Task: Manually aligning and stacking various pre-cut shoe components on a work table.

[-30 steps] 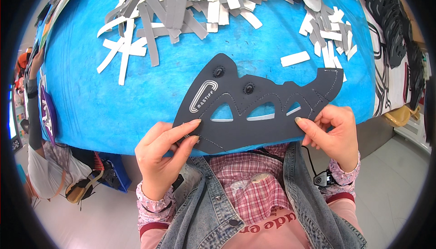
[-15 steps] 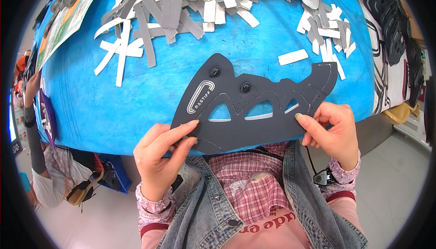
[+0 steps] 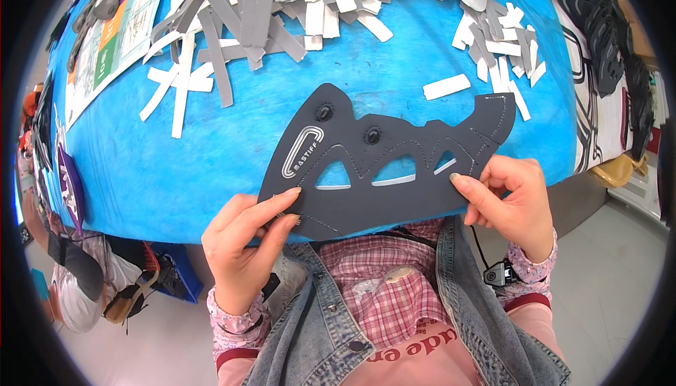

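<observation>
A dark stitched shoe-upper panel [image 3: 394,204] is stretched between my two hands at the table's near edge. It has several cut-out openings, lines of stitching, two raised black knobs and a silver mark on its left part. My left hand [image 3: 243,249] pinches the lower left corner between thumb and fingers. At the right end of the lower edge, my right hand [image 3: 520,206] grips with the thumb on top and the fingers curled under, partly hidden. The blue table cover and a pale edge show through the openings.
Grey and white strips [image 3: 257,13] are heaped at the far side of the blue-covered table [image 3: 176,196]. A smaller strip pile [image 3: 503,41] and a single white strip [image 3: 447,87] lie to the right. Black pieces [image 3: 598,27] are stacked far right. Another person [image 3: 77,273] is at the left.
The panel and both hands have shifted very slightly left in the picture, their hold the same. The person at the left has lowered a raised arm.
</observation>
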Available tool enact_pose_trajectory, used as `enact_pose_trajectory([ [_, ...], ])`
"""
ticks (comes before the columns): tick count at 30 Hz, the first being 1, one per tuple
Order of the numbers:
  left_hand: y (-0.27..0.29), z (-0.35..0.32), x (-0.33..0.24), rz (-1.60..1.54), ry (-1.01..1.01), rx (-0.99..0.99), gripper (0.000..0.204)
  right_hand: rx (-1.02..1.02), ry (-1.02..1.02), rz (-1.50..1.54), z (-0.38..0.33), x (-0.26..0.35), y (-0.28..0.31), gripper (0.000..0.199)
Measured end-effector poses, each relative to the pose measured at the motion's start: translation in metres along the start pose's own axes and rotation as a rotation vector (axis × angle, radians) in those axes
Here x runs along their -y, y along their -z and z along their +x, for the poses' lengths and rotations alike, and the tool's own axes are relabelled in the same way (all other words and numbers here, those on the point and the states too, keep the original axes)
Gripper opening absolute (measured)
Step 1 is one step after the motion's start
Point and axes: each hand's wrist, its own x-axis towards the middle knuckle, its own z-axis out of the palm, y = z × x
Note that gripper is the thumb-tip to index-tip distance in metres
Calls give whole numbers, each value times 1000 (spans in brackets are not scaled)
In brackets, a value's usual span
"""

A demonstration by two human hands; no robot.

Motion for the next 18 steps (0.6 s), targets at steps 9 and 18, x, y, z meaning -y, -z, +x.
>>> enact_pose_trajectory([
  [9, 0, 1, 1, 5, 5, 7, 37, 2, -70, -4, 2, 2, -1, 35],
  [18, 0, 1, 0, 12, 2, 9, 38, 5, -102, -28, 4, 5, -2, 35],
])
